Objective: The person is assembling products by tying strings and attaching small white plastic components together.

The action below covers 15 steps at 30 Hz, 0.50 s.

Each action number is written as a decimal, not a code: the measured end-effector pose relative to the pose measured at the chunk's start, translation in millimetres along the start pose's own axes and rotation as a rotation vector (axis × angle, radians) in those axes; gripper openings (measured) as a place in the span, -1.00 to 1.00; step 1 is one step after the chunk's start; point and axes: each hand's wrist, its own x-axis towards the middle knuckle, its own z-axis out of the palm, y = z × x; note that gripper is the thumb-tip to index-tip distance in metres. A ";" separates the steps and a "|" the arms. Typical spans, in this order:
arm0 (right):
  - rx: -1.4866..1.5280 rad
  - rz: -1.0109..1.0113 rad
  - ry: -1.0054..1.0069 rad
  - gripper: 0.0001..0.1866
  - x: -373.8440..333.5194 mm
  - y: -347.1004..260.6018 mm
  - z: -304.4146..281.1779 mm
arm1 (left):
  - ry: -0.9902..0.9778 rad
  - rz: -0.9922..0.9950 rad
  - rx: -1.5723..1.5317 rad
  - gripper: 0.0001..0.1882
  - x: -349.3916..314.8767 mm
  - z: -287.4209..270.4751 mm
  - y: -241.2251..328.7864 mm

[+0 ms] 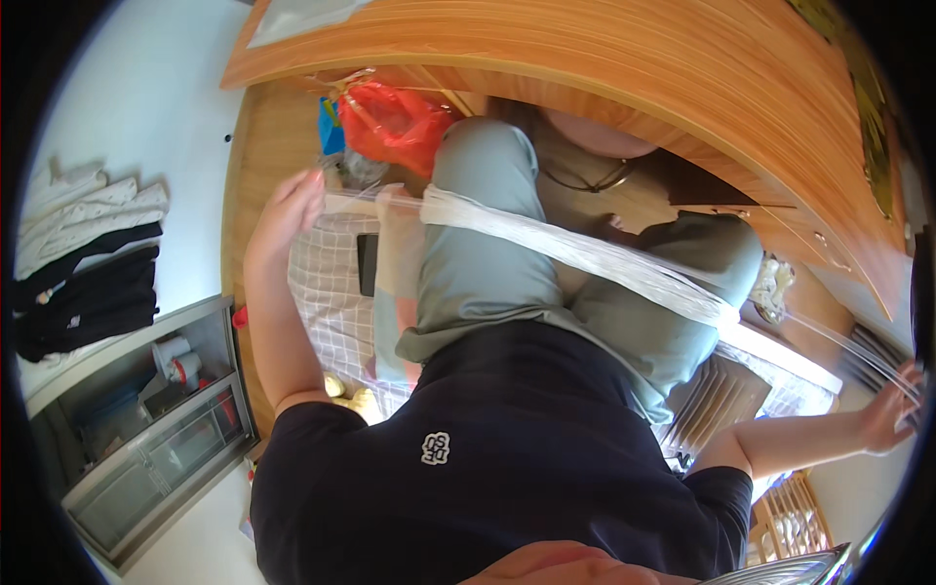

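A long white bundle of thin strands [575, 244], much like a skein of yarn, stretches across my lap over both knees. Thin strands run from its left end to my left hand [298, 200], whose fingers are closed on them. Far out to the right, my right hand [889, 414] is closed around more thin, taut strands. A pale, bunched clump [773, 286] sits beside my right knee, close to where those strands begin. Whether it belongs to the bundle I cannot tell. Motion slightly blurs both hands.
A wooden desk [585, 49] curves across in front of my knees. Under its left part lies a red plastic bag [395, 122] beside a blue packet [331, 127]. A dark phone-like slab [368, 263] rests on checked cloth [327, 283]. Left stands a glass-fronted cabinet [156, 429].
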 end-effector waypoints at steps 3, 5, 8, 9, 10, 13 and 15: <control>0.397 0.301 -0.352 -0.34 32.7 -13.8 -60.3 | -0.137 -0.235 -0.045 -0.67 -2.5 -12.9 -31.6; 0.622 0.531 -0.583 -0.31 6.9 -0.3 -46.9 | -0.182 -0.384 -0.030 -0.63 -2.8 -22.8 -55.9; 0.340 0.392 -0.494 -0.27 -29.8 15.0 -34.1 | -0.204 -0.624 0.051 -0.70 -2.7 -29.2 -106.9; 0.135 0.311 -0.450 -0.28 -49.8 24.3 -24.3 | -0.333 -0.562 0.532 -0.77 -2.6 -28.8 -125.4; 0.142 0.405 -0.516 -0.19 -64.4 34.5 -24.1 | -0.454 -0.471 1.015 -0.78 -1.4 -26.6 -135.2; 0.087 0.707 -0.574 -0.03 -136.4 68.5 -13.8 | -0.027 -0.017 1.122 -0.76 3.0 77.1 -69.8; -0.206 0.853 -0.723 -0.02 -198.1 102.1 -5.8 | 0.461 0.407 1.145 -0.70 -5.5 126.4 -22.2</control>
